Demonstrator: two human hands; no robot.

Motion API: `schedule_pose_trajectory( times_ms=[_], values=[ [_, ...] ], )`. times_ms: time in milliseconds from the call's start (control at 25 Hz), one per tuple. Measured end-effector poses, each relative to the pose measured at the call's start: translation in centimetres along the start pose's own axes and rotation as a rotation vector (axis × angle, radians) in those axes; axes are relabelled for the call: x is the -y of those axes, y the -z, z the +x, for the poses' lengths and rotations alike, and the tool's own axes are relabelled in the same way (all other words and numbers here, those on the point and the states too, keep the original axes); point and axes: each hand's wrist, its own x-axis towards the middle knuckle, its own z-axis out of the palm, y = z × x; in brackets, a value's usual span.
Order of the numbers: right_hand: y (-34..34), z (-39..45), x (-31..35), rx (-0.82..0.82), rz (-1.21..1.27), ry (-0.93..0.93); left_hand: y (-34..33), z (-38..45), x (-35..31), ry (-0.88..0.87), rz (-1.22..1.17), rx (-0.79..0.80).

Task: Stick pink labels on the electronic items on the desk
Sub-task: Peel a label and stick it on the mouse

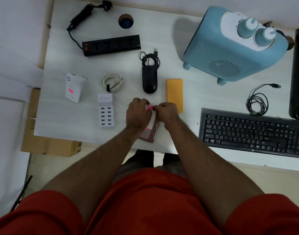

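Pink label (150,107); orange power bank (174,94); black mouse (149,80); blue heater (230,53).

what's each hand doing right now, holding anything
left hand: holds the label sheet
right hand: pinches a pink label on that sheet

We see both hands meeting at frame centre: left hand (138,114) grips a white backing sheet (153,120) of pink labels, right hand (168,112) pinches one small pink label (150,107) on it. Black wired mouse (149,80) just above, yellow rectangular power bank (174,94) to the right. White plug adapter (74,88) at centre left already carries a pink label.
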Motion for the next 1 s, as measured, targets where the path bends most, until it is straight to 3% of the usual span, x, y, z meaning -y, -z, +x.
schedule_pose_trajectory(
  times_ms=[160, 320, 680, 1000],
  values=[
    [0.6, -1.3, 1.4, 0.108, 0.3, -0.15, 1.1, 0.2, 0.2, -0.043, -0.076, -0.016],
    [0.8, -2.1, 2.5, 0.186, 0.429, -0.157, 3.1, 0.0, -0.8, -0.103, -0.212, -0.028],
    [0.2, -2.7, 2.6, 0.256, 0.521, -0.13, 4.0, 1.2, -1.2, 0.179, -0.527, 0.036],
    [1.0, -1.8, 3.3, 0.291, 0.492, -0.054, 4.2, 2.3, -1.8, 0.216, -0.548, 0.067]
  ],
)
